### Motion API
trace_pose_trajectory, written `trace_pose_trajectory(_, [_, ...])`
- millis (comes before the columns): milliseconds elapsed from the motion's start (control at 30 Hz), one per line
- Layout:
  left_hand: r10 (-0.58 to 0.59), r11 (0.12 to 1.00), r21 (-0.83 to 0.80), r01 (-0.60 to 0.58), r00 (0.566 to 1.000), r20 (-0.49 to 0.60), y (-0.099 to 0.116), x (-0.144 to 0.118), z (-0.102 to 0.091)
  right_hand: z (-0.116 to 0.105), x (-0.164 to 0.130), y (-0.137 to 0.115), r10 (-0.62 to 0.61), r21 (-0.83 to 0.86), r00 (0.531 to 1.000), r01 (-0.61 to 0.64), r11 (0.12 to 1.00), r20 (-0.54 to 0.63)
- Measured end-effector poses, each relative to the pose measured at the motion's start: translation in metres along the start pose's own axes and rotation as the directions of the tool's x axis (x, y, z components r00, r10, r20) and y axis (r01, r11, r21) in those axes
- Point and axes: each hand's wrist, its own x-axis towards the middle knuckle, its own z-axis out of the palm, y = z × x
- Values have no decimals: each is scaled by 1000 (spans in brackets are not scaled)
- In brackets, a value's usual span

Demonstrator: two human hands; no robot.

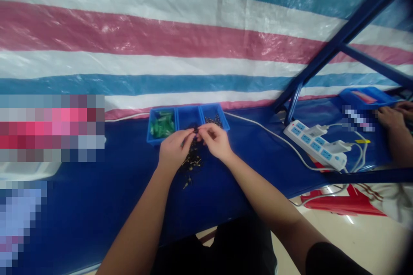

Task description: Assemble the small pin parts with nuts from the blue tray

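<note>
Head view of a seated person at a table (pixel 97 206) covered in blue cloth. The left hand (pixel 172 150) and right hand (pixel 216 139) meet at the fingertips, each curled nearly closed in a pinch on one small dark part (pixel 195 131) held between them; the part is too small to identify, and how it is gripped cannot be told more closely. Directly below the hands, touching the cloth, lies a loose pile of parts (pixel 192 163), dark with brassy stems, a few strays trailing toward the person; its place under the fingers probably keeps each pick short. Just beyond the hands stands a blue tray (pixel 189 111) of three compartments: the one beyond the left hand holds green pieces (pixel 161 123), the middle one shows little or nothing, and the one beyond the right hand holds small dark bits (pixel 213 119). The split tray appears to keep the kinds apart and within reach of either hand. A white cable (pixel 258 129) runs from behind the tray, well to the right of the right hand, to a white power strip (pixel 318 144) with blue sockets and plugs seated in it. Farther right, another person's hand (pixel 390 117) rests near a second blue tray (pixel 366 96). A striped tarp (pixel 193 30) in red, white and blue hangs behind the table, with a blue frame (pixel 342 36) slanting across it. No brand, label or writing can be read; several patches are blurred out.
</note>
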Motion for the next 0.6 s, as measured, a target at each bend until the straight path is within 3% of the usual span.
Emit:
trace_pose_trajectory(433, [-42,999,-3,42,999,3,1,-1,1,-1,-1,-4,-21,-49,1000,22,999,17])
trace_pose_trajectory(600, [-120,993,-13,120,993,9,1,0,0,-1,-1,-2,-82,-88,996,85,992,36])
